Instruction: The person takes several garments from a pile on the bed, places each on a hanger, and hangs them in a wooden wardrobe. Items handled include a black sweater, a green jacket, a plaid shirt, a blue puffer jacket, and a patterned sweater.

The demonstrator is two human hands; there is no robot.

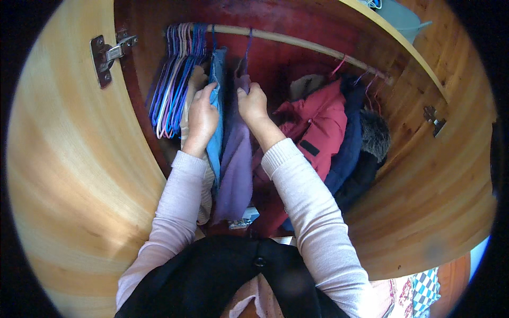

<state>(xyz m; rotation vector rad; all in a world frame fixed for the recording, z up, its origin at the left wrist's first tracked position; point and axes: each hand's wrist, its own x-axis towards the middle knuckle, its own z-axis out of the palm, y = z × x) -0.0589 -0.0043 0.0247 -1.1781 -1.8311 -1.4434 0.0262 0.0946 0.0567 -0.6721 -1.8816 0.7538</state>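
Note:
Inside a wardrobe, a purple garment (pixel 237 169) hangs from a purple hanger on a wooden rail (pixel 297 42). My right hand (pixel 253 104) is closed on its upper edge, thumb up. Just left of it hangs a light blue denim garment (pixel 216 143). My left hand (pixel 203 117) is closed on the upper part of the denim, its fingertips partly hidden. A beige garment (pixel 186 114) shows behind my left hand, with a striped cloth lower down under my sleeve.
Several empty blue, purple and pink hangers (pixel 172 100) crowd the rail's left end. At the right hang a red padded jacket (pixel 318 124), a dark blue coat (pixel 347 135) and a fur-trimmed black one (pixel 375 138). Wooden doors (pixel 79 159) stand open at both sides.

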